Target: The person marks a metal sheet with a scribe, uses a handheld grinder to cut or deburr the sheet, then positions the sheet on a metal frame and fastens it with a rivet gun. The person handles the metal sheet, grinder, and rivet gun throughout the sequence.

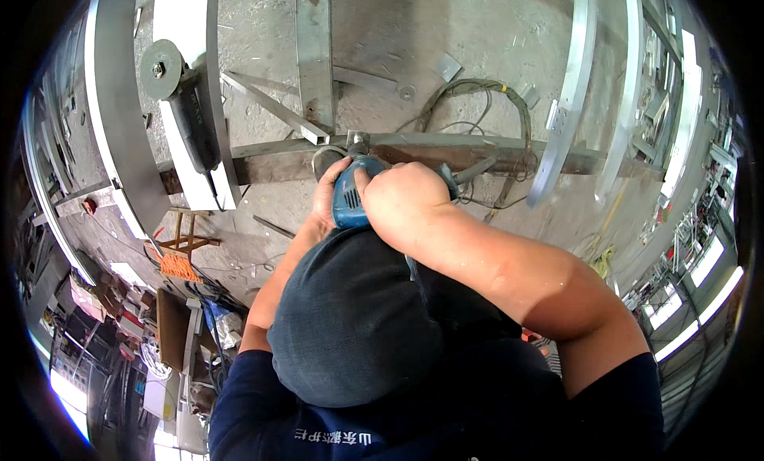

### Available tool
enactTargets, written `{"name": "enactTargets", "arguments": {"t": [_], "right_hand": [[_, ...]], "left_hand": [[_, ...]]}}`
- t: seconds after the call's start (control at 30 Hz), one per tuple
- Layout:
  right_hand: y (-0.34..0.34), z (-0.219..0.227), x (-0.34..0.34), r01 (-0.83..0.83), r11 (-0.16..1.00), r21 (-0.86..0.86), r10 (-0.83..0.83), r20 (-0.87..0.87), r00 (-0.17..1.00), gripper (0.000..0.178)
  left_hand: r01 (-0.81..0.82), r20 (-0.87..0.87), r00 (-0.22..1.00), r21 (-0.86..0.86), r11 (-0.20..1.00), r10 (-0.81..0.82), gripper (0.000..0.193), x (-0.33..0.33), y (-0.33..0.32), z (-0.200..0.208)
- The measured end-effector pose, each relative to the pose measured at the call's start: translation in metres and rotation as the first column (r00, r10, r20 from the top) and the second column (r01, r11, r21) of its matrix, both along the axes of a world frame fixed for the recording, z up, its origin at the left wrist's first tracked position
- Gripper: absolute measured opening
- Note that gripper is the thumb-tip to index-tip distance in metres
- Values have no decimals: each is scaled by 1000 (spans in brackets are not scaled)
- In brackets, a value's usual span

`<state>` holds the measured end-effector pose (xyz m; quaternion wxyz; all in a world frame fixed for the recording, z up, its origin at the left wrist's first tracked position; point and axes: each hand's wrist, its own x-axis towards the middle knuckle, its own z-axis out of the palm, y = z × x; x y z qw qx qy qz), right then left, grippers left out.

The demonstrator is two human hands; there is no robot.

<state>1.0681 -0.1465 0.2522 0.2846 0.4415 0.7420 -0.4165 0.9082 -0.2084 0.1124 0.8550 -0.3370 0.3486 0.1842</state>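
Seen from above, a crouching person grips a blue power tool (350, 200) with both hands, just beyond a bent knee (354, 326) in dark denim. The left hand (325, 198) wraps the tool's left side, fingers pointing away from the body; the right hand (404, 194) is closed over its top and right side, hiding much of the housing. The tool's metal nose points away from the person and meets, or nearly meets, a long steel bar (274, 168); actual contact cannot be told. The bar lies just ahead of the hands, its long axis running left to right, across the nose. Both hands are near it, with neither clearly nearer. A round grey part sits left of the nose; whether it belongs to the tool is unclear. Beyond the bar, a square tube (274, 111) slants over the concrete floor (255, 35). To the left, a grinder (195, 126) rests on a pale beam (187, 15); to the right, a dark cable (519, 103) curls near upright-looking silvery rails (569, 95).
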Motion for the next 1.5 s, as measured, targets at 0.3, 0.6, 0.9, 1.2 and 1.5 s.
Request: {"name": "enactTargets", "arguments": {"t": [0.3,0.6,0.9,1.2,1.5], "right_hand": [[31,2,10,-31,997,-64,32,21,999,47],[46,4,20,-89,995,-38,91,64,994,66],[19,0,21,-142,990,0,141,109,984,72],[10,2,17,-134,990,-31,137,173,975,76],[10,3,15,-222,975,0,220,146,965,77]], "left_hand": [[-20,-27,999,53,998,22,36,7,10,2],[29,-53,998,74,997,-26,38,15,15,-7],[85,-71,994,33,996,-82,41,20,11,0],[83,-82,993,15,996,-82,42,21,3,-7],[49,-33,998,-66,997,-52,36,20,6,1]]}}
